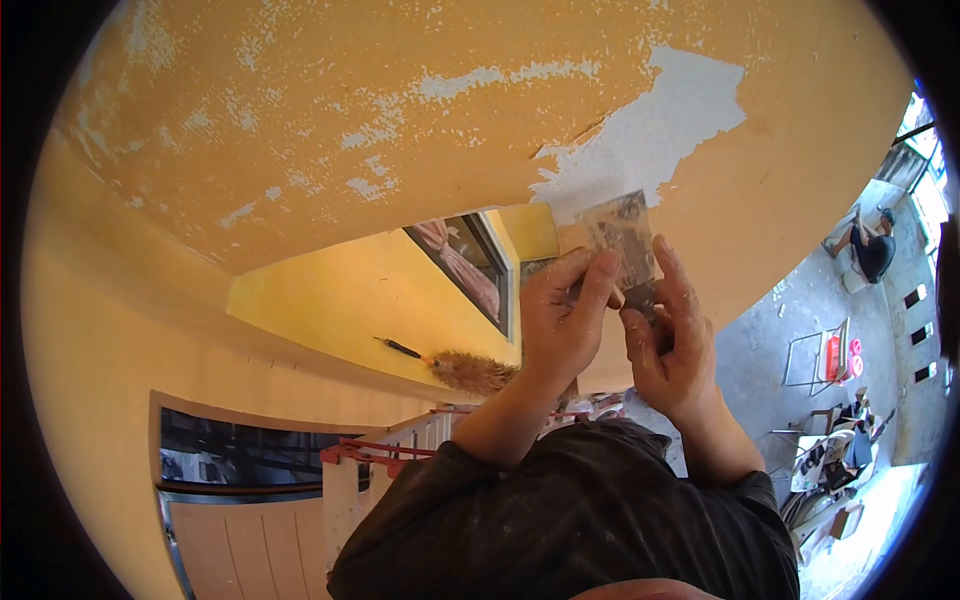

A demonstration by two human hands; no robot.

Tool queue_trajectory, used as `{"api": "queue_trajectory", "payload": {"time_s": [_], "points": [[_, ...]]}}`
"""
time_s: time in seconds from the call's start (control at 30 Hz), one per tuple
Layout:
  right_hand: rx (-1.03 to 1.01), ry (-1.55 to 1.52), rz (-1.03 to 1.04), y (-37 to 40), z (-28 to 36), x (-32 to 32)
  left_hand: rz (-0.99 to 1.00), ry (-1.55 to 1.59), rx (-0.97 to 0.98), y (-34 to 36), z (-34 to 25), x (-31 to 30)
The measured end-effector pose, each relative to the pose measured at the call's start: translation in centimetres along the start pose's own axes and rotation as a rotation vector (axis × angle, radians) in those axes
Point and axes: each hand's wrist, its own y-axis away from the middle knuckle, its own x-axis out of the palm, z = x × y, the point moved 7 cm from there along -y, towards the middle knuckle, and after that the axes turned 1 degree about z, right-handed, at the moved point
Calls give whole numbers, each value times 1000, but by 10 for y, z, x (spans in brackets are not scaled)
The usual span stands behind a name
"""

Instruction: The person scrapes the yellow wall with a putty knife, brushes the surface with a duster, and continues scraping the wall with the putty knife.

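Note:
Overhead, the orange painted wall surface [480,150] has an irregular bare white patch [665,120] and several rows of flaked spots. A flat scraper [622,235] with a smeared, stained blade is raised near the lower end of that patch. My left hand [565,315] is closed, thumb and fingers pinching at the scraper's lower left side. On its right side, my right hand [675,345] curls its fingers around the lower part, one finger extended along the blade's edge. The scraper's handle is mostly hidden between the hands.
A bristly brush [475,372] with a black handle hangs on the yellow wall beside a curtained window [465,260]. Below me is a ladder with red parts [375,450]. Far down on the right, a person [872,245] sits near a folding chair [825,358] and cluttered furniture [825,455].

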Motion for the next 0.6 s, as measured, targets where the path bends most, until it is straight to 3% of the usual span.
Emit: {"api": "queue_trajectory", "payload": {"time_s": [0.03, 0.1, 0.2, 0.33, 0.6], "points": [[0, 8, 11, -7, 3, -2, -7, 44, 31, -2, -5, 6], [-226, 196, -18, -26, 29, -8, -67, 75, 21, -7, -16, 15], [-307, 267, -30, -42, 45, -10, -147, 126, 29, -15, -20, 20], [-225, 382, 3, -48, 44, -9, -209, 145, 65, -18, -14, 19], [-289, 394, -47, -55, 46, -8, -214, 147, 69, -23, -14, 18]]}}
